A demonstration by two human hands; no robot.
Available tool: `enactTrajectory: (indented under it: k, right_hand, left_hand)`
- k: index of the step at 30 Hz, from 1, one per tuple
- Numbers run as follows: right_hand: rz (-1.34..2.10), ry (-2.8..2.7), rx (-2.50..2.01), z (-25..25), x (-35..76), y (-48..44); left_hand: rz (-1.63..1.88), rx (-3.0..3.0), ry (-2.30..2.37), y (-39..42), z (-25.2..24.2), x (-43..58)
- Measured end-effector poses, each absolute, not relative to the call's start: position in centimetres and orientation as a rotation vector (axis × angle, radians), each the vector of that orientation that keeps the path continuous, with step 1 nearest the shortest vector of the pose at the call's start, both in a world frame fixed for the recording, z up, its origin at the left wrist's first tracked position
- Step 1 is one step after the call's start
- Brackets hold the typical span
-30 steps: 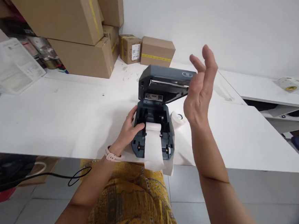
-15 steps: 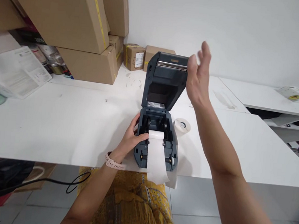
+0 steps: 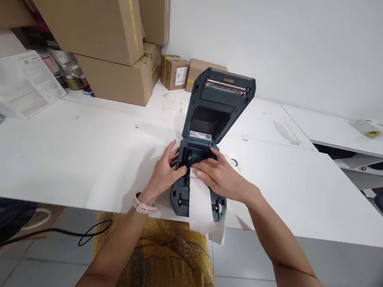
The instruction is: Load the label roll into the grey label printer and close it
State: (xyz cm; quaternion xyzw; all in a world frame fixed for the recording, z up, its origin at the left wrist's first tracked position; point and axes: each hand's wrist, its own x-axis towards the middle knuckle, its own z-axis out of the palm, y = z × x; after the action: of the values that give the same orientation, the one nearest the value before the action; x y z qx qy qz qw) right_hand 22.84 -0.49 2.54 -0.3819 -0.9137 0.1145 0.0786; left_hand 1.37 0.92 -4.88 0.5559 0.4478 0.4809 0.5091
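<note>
A dark grey label printer stands at the table's front edge with its lid raised. Inside it is a small white paper roll, partly hidden under my fingers. From the roll a white paper strip runs forward over the black roller and hangs past the table edge. My left hand holds the printer's left side, thumb over the wall and fingers outside. With fingers bent over the roll, my right hand reaches in from the right. Beyond it, a second white roll is mostly hidden.
Stacked cardboard boxes fill the back left, and a small labelled box sits by the wall. A white package lies at the far left. Shelving is on the right. A black cable hangs below the table.
My right hand has come down from the raised lid to the roll inside the printer. The lid stays up without a hand on it. My left hand remains at the printer's left side.
</note>
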Motion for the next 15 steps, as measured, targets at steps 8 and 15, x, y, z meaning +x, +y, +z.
enactTrajectory:
  k: [8, 15]
  right_hand:
    - [0.53, -2.731, -1.088, 1.4, 23.4, 0.8]
    - [1.117, -2.314, -0.79, 2.7, 26.5, 0.9]
  left_hand:
    - [1.136, 1.445, 1.088, 0.9, -4.9, 0.3]
    - [1.14, 1.422, 1.102, 0.7, -5.0, 0.3]
